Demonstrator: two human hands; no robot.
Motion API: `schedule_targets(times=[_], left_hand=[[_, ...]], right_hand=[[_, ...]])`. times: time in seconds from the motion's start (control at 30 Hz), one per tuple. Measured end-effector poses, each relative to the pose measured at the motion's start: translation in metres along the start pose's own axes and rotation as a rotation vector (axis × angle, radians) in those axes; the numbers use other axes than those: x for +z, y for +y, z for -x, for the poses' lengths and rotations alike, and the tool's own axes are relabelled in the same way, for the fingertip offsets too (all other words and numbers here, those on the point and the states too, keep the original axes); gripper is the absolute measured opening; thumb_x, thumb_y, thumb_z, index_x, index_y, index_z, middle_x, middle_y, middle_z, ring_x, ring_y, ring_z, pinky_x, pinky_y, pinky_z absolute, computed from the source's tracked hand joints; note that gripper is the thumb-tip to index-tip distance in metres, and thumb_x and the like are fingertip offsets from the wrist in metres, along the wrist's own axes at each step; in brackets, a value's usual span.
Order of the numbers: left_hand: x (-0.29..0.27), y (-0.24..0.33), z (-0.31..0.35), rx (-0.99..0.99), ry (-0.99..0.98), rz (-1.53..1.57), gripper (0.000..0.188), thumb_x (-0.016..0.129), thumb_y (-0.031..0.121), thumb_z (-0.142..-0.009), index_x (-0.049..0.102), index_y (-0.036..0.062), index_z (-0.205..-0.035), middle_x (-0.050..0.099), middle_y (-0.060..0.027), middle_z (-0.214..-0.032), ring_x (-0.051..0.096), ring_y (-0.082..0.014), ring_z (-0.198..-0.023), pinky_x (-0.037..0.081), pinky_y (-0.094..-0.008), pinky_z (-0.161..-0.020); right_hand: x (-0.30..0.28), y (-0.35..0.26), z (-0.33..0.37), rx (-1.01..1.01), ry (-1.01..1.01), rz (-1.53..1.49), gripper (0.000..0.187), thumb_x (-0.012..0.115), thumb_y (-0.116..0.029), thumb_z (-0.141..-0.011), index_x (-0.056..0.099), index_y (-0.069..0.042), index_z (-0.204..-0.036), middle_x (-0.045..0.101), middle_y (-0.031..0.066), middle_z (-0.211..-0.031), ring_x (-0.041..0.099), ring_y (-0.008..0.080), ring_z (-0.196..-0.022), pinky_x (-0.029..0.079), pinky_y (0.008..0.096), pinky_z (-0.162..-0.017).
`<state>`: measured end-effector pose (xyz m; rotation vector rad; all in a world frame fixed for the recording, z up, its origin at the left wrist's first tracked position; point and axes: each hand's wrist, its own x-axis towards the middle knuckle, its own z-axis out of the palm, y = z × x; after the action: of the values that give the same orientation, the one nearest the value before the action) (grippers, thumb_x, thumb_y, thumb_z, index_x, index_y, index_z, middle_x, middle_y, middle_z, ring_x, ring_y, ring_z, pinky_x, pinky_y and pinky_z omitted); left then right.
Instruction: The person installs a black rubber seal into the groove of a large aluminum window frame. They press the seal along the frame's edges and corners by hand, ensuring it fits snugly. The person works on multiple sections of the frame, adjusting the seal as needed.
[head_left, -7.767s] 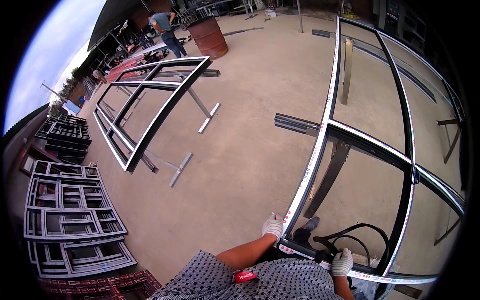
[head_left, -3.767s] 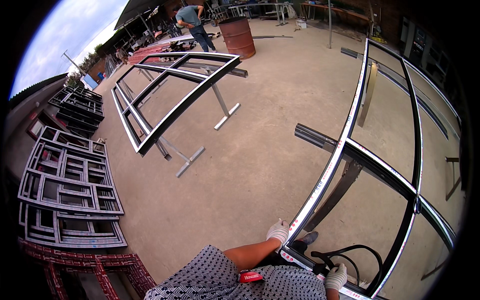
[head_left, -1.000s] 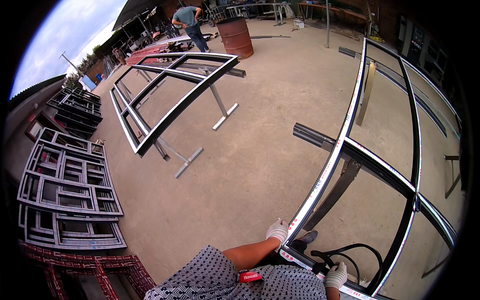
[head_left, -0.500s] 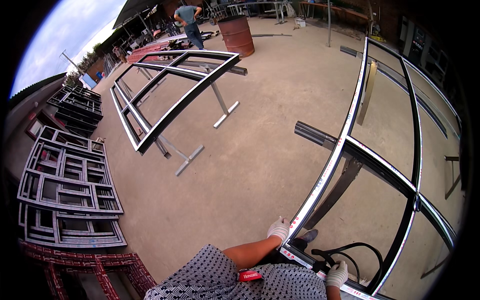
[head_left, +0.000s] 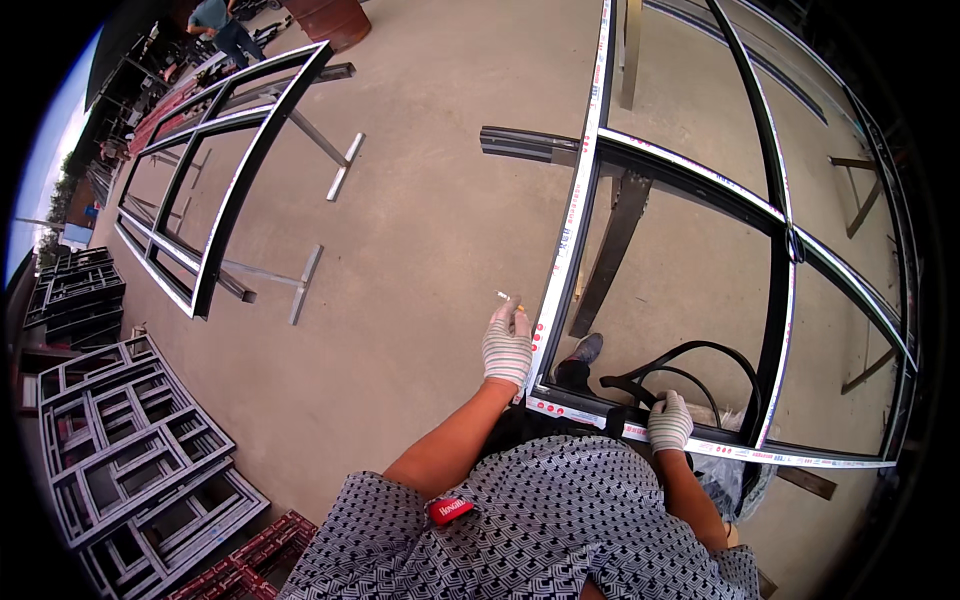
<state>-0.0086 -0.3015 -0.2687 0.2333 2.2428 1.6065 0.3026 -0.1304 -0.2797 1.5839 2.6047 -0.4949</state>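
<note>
My left hand (head_left: 507,345), in a white striped glove, is beside the left rail of a large window frame (head_left: 566,245). A cigarette (head_left: 506,297) is pinched at its fingertips. The frame has dark profiles with white, printed film on top and rests on supports before me. My right hand (head_left: 670,422), also gloved, is closed at the frame's near rail. Its fingers are curled round a black rubber strip (head_left: 690,348), which loops up inside the near opening; the grip itself is partly hidden.
A second window frame (head_left: 222,215) lies on metal stands (head_left: 304,285) to the left. Several smaller frames (head_left: 130,430) are stacked at the lower left, near red-wrapped profiles (head_left: 265,550). A person (head_left: 222,30) and a rusty drum (head_left: 330,18) are at the far left.
My view has tilted down and turned right. My left hand has lifted off the frame's corner, and the cigarette now shows in its fingers. My right hand stays at the near rail.
</note>
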Motion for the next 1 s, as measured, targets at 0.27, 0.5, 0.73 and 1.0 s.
schedule_targets(times=[0.27, 0.5, 0.73, 1.0], left_hand=[[-0.024, 0.083, 0.017, 0.272, -0.035, 0.252, 0.034, 0.057, 0.008, -0.106, 0.062, 0.0017, -0.139, 0.063, -0.0144, -0.133, 0.065, -0.0206, -0.117, 0.052, -0.0362, -0.104], [-0.044, 0.179, 0.041, 0.310, -0.328, 0.687, 0.044, 0.061, 0.022, -0.106, 0.057, -0.0016, -0.143, 0.061, -0.0205, -0.141, 0.064, -0.0256, -0.123, 0.050, -0.0428, -0.111], [-0.068, 0.237, 0.068, 0.615, -0.926, 0.945, 0.054, 0.062, 0.031, -0.103, 0.052, 0.0082, -0.151, 0.055, -0.0270, -0.147, 0.066, -0.0390, -0.116, 0.050, -0.0584, -0.101], [-0.098, 0.299, 0.165, 0.406, -0.943, 1.012, 0.036, 0.053, 0.031, -0.106, 0.060, 0.0067, -0.132, 0.069, -0.0105, -0.099, 0.072, -0.0332, -0.094, 0.055, -0.0568, -0.088]], right_hand=[[0.004, -0.002, 0.005, -0.022, -0.007, -0.026, 0.018, 0.056, -0.018, -0.095, 0.069, -0.011, -0.105, 0.070, 0.0182, -0.099, 0.069, 0.0398, -0.092, 0.055, 0.0512, -0.083], [0.005, 0.004, 0.007, -0.002, 0.023, -0.047, 0.016, 0.058, -0.016, -0.093, 0.069, -0.009, -0.101, 0.070, 0.0186, -0.098, 0.069, 0.0398, -0.091, 0.055, 0.0513, -0.083], [0.000, -0.001, 0.002, 0.013, -0.012, 0.017, 0.019, 0.056, -0.020, -0.094, 0.067, -0.008, -0.103, 0.070, 0.0172, -0.097, 0.069, 0.0390, -0.093, 0.055, 0.0510, -0.085], [-0.011, -0.013, 0.005, 0.020, -0.022, 0.007, 0.017, 0.059, -0.020, -0.093, 0.067, -0.008, -0.102, 0.069, 0.0179, -0.098, 0.069, 0.0381, -0.094, 0.054, 0.0504, -0.085]])
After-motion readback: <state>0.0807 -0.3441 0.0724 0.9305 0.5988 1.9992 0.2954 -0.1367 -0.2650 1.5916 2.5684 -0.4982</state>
